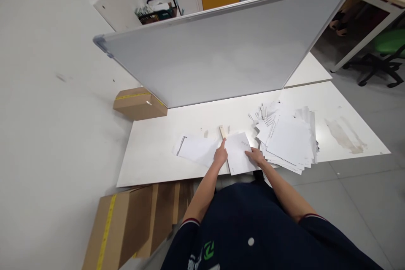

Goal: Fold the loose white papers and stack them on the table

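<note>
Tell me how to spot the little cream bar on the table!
Find the big whiteboard, then look at the white table in front of it. There, the left hand points right at the bar. It is narrow and cream-coloured, while its neighbours, the sheets, are wide and white.

two hands (220,155) (255,156) are showing, two papers (238,156) (198,149) are lying left of one heap (287,139), its sheets (311,124) are overlapping past counting, one pale bar (222,130) is lying on one table (142,160), one whiteboard (215,59) is standing, at least two cartons (134,109) (136,219) are showing, one green chair (390,43) is standing
</note>
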Demonstrator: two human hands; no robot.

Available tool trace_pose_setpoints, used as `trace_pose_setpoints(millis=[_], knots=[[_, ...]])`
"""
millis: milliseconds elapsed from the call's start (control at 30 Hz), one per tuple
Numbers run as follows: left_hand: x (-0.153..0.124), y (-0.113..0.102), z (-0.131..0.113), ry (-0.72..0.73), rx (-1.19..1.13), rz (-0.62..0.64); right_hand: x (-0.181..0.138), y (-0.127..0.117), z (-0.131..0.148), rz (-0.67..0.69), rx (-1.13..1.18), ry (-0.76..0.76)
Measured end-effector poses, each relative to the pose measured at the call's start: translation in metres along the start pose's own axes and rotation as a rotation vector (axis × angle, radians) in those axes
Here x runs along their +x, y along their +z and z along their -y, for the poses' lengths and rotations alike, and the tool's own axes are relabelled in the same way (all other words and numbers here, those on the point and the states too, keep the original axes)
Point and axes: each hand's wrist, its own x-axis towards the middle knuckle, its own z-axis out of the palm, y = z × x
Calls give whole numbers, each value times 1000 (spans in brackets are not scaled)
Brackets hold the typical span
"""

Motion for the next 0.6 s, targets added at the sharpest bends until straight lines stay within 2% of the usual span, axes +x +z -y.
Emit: trace_pose_setpoints(millis=[267, 367, 467, 533, 600], knots=[[1, 3, -3, -48, 44, 9, -7, 2, 11, -19, -18, -18], [-10, 2, 3, 13, 65, -47, -18, -5, 18, -62, -130, -65], [-23, -3, 20, 43, 157, -239, -36, -29, 24, -96, -212, -153], [-30, -8, 34, -16, 269, -356, -48, -54, 26, -140, -148, -169], [-33, -14, 46, -88, 371, -414, -55, -84, 26, -265, -29, -153]])
